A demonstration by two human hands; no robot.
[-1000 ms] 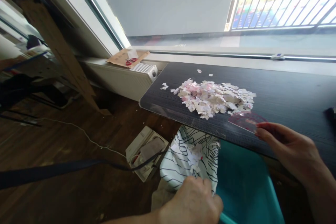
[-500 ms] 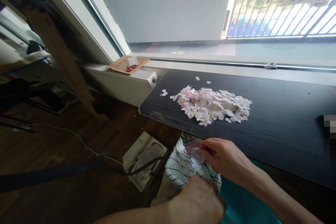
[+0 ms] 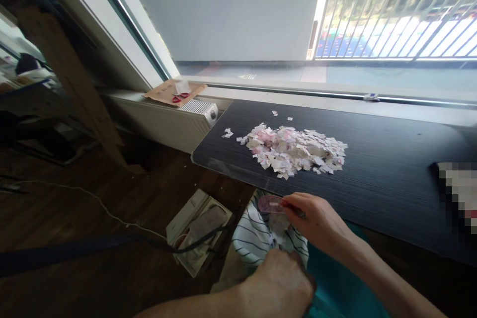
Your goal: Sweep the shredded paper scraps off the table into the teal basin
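My right hand pinches the edge of a pink see-through oval thing, whose exact kind I cannot make out. It hangs over the mouth of a white cloth bag with dark stripes. White paper scraps lie inside the bag, below the pink thing. At the bag's near rim, my left hand is closed in a fist around the cloth, its fingertips hidden. Beyond both hands, a heap of small white and pinkish paper pieces covers part of the dark table.
A few loose scraps lie left of the heap. Red scissors rest on a brown envelope beside a radiator. An open white box stands on the floor, a dark strap crossing it. A window runs behind.
The pink thing has tipped and risen slightly within the bag's mouth, my right hand moving with it. My left hand keeps its hold on the rim. The whole view has shifted a little.
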